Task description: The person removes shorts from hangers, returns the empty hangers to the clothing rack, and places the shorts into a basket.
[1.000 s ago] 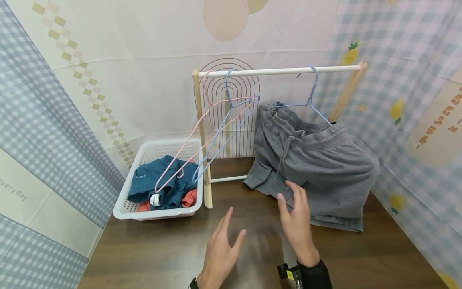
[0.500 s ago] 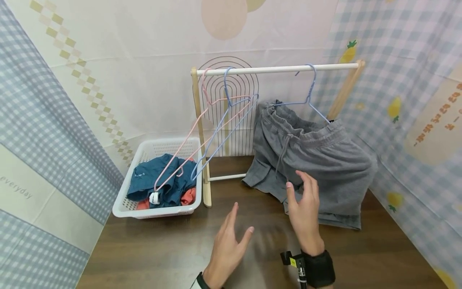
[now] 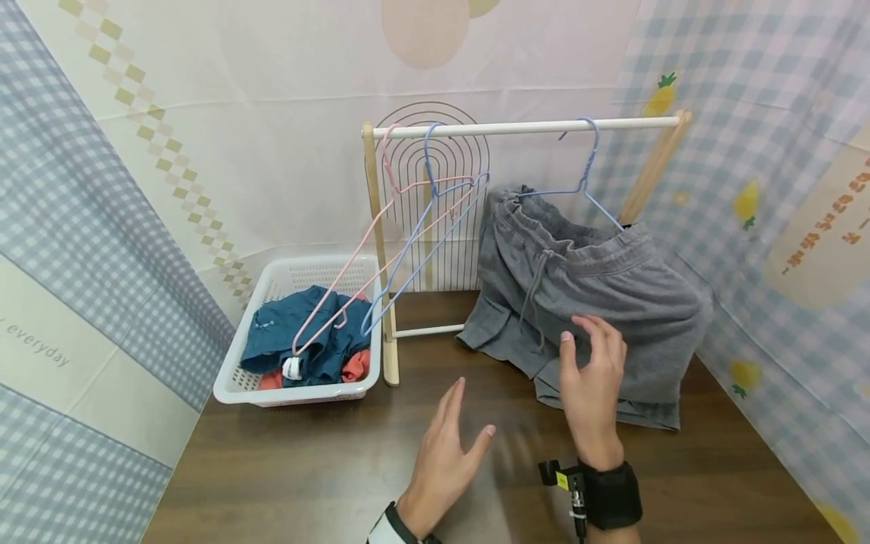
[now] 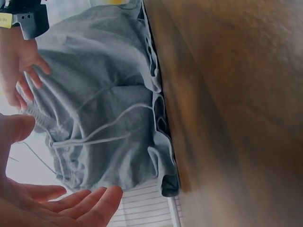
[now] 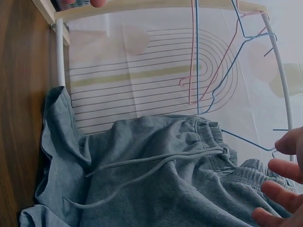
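Grey drawstring shorts hang from a blue hanger at the right end of the rack's white rail, their legs reaching down to the tabletop. My right hand is in front of the shorts, fingers spread and slightly bent, holding nothing. Lower and to the left, my left hand hovers over the wooden table with its fingers extended and thumb apart, also holding nothing. In the left wrist view the shorts lie beyond both hands; the right wrist view has their drawstring close up.
A pink hanger and another blue hanger dangle at the rail's left end. Beside the rack stands a white basket with dark teal clothing and coral cloth. Patterned curtains enclose the back and sides.
Both hands have drifted to the right and slightly up in the head view, the right one passing further across the front of the shorts. The clothes, hangers and basket stay put.
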Demonstrator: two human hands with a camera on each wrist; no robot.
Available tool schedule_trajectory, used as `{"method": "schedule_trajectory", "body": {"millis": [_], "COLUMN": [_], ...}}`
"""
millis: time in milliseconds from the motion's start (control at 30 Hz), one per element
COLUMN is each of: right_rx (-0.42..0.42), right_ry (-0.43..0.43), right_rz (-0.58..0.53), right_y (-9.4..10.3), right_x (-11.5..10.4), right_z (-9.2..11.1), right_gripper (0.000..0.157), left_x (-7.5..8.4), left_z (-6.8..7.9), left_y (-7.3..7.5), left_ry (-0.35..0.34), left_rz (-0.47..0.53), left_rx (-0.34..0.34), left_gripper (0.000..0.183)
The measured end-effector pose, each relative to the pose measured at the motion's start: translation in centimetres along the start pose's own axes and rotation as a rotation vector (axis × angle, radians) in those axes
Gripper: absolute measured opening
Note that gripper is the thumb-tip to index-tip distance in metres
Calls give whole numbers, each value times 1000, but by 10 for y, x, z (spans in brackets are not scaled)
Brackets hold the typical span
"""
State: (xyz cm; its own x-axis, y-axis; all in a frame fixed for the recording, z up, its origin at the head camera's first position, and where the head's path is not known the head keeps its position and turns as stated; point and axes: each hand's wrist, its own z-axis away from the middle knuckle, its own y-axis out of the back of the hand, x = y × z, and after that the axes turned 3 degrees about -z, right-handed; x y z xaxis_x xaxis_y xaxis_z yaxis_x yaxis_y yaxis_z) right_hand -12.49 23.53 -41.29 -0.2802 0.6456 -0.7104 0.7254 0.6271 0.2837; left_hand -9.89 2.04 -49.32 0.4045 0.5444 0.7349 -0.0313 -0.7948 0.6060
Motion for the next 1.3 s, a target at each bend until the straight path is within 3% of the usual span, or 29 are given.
{"method": "schedule_trajectory", "body": {"millis": [433, 700, 900, 1300], "right_rx": [121, 179, 209, 348], "right_ry": [18, 52, 25, 39], "right_rz": [58, 102, 144, 142], "right_y": [9, 13, 22, 32], "right_x": [1, 1, 3, 7], "right_z": [-6, -12, -13, -24], "right_gripper": [27, 48, 59, 64], "left_x": [11, 19, 28, 37], "left_z": [-4, -13, -22, -33], "left_y": [-9, -13, -17, -24], "left_ry": [-11, -13, -10, -8], "left_rz": [30, 25, 73, 107], "left_rx": [-36, -5, -14, -18], "left_gripper": [84, 85, 85, 83]}}
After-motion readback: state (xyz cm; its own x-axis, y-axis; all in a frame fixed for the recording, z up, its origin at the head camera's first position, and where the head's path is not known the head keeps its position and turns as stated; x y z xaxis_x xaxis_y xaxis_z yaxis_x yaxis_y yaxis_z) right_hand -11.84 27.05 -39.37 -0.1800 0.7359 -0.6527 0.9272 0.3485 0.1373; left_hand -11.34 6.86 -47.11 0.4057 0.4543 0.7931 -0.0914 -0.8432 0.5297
